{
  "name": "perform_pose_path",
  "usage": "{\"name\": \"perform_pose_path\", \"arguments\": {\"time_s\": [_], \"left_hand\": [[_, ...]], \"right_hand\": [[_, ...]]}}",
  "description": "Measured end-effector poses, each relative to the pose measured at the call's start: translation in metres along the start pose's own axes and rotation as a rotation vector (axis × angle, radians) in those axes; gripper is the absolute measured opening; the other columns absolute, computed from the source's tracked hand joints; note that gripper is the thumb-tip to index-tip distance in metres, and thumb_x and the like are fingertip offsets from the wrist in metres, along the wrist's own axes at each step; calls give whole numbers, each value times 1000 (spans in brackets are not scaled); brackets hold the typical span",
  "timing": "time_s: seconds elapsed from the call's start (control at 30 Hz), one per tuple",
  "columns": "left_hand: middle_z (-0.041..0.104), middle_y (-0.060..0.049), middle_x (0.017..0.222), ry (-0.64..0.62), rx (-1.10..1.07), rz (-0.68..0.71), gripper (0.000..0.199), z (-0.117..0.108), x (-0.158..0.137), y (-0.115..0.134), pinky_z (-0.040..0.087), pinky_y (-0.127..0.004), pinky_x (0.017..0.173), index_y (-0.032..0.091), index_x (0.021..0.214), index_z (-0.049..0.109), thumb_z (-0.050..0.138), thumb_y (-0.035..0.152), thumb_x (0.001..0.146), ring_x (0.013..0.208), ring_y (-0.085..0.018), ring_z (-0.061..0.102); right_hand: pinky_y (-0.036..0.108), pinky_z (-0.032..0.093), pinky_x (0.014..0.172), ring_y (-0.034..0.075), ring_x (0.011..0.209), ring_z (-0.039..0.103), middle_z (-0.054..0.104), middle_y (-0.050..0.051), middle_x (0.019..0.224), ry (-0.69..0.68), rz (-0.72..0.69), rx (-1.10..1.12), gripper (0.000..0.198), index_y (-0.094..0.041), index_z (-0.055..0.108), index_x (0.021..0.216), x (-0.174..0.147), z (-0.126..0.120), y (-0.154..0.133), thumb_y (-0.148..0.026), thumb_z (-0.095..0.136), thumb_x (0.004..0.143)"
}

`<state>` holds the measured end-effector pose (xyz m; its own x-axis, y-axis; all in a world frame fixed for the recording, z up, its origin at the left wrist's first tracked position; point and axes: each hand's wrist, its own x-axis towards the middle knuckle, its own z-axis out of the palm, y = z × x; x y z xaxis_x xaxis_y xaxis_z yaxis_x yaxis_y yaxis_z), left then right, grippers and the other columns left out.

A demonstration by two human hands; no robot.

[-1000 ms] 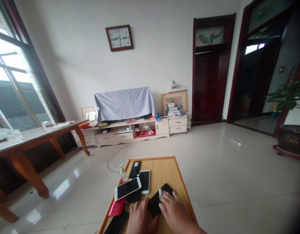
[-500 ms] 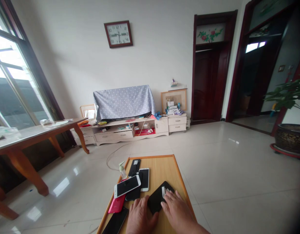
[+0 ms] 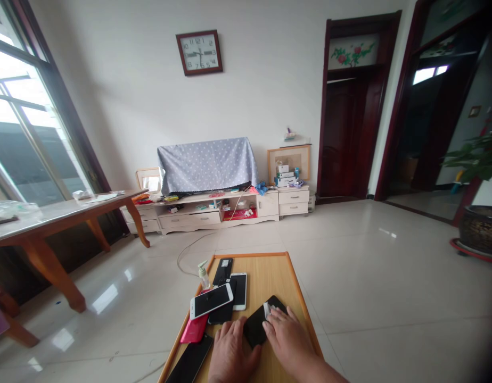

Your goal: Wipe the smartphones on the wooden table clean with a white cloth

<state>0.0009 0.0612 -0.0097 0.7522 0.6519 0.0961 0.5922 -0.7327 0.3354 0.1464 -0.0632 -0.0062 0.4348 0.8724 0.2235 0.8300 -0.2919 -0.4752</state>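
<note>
A black phone (image 3: 254, 329) lies at a slant on the small wooden table (image 3: 265, 271). My left hand (image 3: 231, 348) grips its near left end, with the fingers along one edge and the thumb by the near corner. On the phone's upper surface, my right hand (image 3: 288, 335) presses a small white wipe (image 3: 267, 309), mostly hidden under the fingers. To the left are a white phone with a dark screen (image 3: 211, 301), a second white phone (image 3: 240, 291), a red phone (image 3: 195, 330) and several black phones (image 3: 190, 361).
A pump bottle (image 3: 204, 275) stands at the table's left edge. Beyond the tiled floor is a low white cabinet (image 3: 208, 217) with a cloth-covered object (image 3: 208, 165). A larger table (image 3: 70, 210) is at left, a potted plant (image 3: 481, 226) at right.
The view has shifted slightly, so the room appears moved a little to the right. Both hands keep nearly the same places on the black phone, the right one still on the wipe.
</note>
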Motion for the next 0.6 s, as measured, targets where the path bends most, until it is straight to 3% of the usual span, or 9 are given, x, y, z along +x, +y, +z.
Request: {"name": "perform_pose_path", "arguments": {"time_s": [0.23, 0.43, 0.6], "left_hand": [[61, -8, 136, -49, 24, -1, 71, 5, 0, -8, 32, -37, 108, 21, 141, 48, 53, 29, 71, 125, -27, 50], [61, -9, 134, 20, -14, -13, 72, 4, -1, -4, 33, -40, 108, 21, 139, 50, 58, 46, 72, 125, -29, 50], [63, -8, 132, 30, -37, 9, 65, 6, 1, -7, 34, -38, 107, 22, 139, 50, 53, 39, 76, 122, -27, 52]], "right_hand": [[48, 23, 120, 22, 131, 53, 62, 5, 139, -173, -228, 146, 40, -29, 62, 133, -5, 17, -27, -33, 37, 102], [50, 21, 120, 23, 136, 48, 57, 9, 143, -34, -73, 62, 45, -24, 61, 136, 15, 8, -9, -36, 31, 104], [51, 21, 121, 24, 138, 46, 54, 10, 146, -126, -166, 113, 46, -24, 54, 143, 15, 18, -20, -34, 32, 104]]}}
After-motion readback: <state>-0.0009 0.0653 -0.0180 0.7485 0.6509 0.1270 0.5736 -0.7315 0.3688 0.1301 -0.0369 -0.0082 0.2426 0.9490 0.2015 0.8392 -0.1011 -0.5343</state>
